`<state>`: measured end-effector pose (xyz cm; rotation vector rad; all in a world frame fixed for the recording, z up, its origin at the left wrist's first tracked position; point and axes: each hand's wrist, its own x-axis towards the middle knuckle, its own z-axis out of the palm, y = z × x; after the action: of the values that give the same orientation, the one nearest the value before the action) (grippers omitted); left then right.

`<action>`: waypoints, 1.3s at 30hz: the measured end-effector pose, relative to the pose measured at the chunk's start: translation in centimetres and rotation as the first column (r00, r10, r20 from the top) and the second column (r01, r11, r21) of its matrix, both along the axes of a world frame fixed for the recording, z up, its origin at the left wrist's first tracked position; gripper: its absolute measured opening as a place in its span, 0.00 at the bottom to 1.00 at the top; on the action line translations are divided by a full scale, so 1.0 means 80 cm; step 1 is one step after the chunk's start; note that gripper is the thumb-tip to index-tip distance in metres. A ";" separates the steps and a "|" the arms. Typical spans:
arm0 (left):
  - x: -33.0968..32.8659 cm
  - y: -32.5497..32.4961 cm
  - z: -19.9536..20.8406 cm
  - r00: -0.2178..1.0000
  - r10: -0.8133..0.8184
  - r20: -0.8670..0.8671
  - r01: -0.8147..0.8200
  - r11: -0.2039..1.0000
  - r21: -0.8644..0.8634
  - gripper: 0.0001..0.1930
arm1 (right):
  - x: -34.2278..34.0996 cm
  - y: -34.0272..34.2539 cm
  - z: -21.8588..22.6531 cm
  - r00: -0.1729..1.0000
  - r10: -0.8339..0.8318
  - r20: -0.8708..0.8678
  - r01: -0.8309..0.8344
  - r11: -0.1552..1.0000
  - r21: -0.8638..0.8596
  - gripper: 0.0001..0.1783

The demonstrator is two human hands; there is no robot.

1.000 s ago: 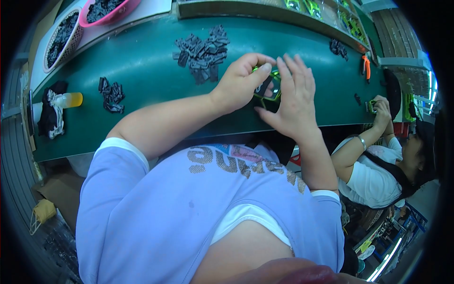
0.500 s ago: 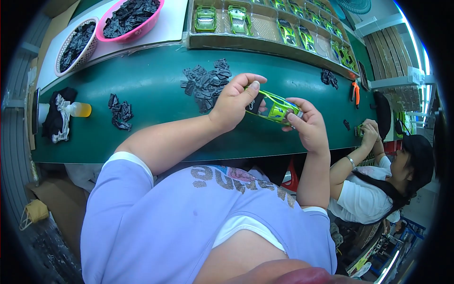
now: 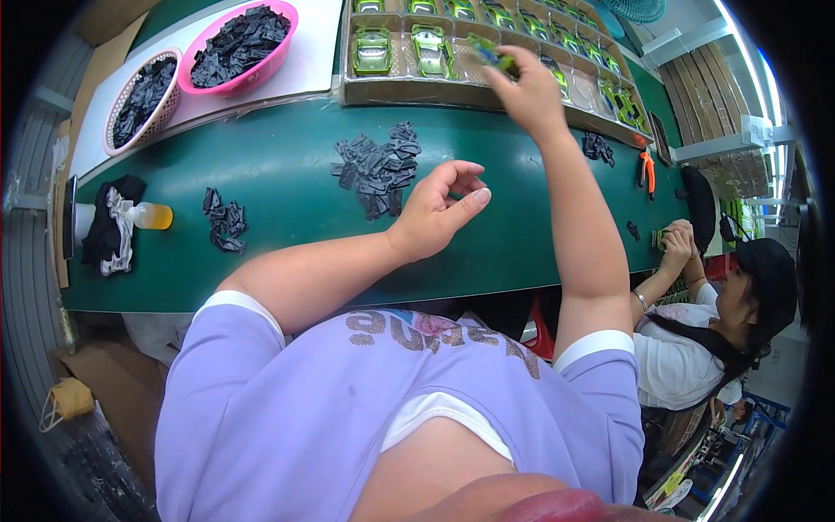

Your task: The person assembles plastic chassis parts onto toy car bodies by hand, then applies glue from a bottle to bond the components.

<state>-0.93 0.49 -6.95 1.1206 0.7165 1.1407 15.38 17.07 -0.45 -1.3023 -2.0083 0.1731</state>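
My right hand (image 3: 527,90) reaches over the partitioned tray (image 3: 435,90), its fingers closed on a green toy car body (image 3: 490,52) that is slightly blurred. Part of that car body is hidden by the fingers. Beside it in the tray stand other green car bodies (image 3: 432,50). Over the table, my left hand (image 3: 442,209) is held with its fingers loosely bent and the thumb apart, holding nothing. Just left of it lies a pile of small black plastic parts (image 3: 374,165).
Smaller black heaps lie at left (image 3: 224,220) and right (image 3: 597,149). A pink basin (image 3: 283,54) and a pale basket (image 3: 165,97) hold black parts. A yellow-liquid bottle (image 3: 154,216) and orange-handled pliers (image 3: 646,173) lie on the table. A co-worker (image 3: 687,365) sits at right.
My right hand has carried the green toy car body from in front of me up to the tray. My left hand has let go of it and dropped slightly nearer.
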 end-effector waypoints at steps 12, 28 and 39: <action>-0.002 -0.002 0.006 0.995 0.002 -0.103 0.006 0.997 0.078 0.20 | 0.024 0.066 0.010 0.785 -0.339 0.519 0.510 0.829 -0.229 0.31; -0.011 -0.010 0.010 0.951 -0.256 -0.176 0.266 0.963 0.037 0.15 | 0.095 0.081 0.002 0.841 -0.377 -0.388 0.239 0.903 -0.358 0.32; -0.008 -0.008 0.037 0.693 0.524 -0.496 0.154 0.564 0.811 0.40 | 0.084 -0.189 -0.028 0.480 -0.238 -0.845 -0.798 0.283 -0.533 0.20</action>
<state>-1.54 -0.15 -3.97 2.4447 0.9434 1.2668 22.07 1.99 -2.72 -0.8889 -1.0953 2.1012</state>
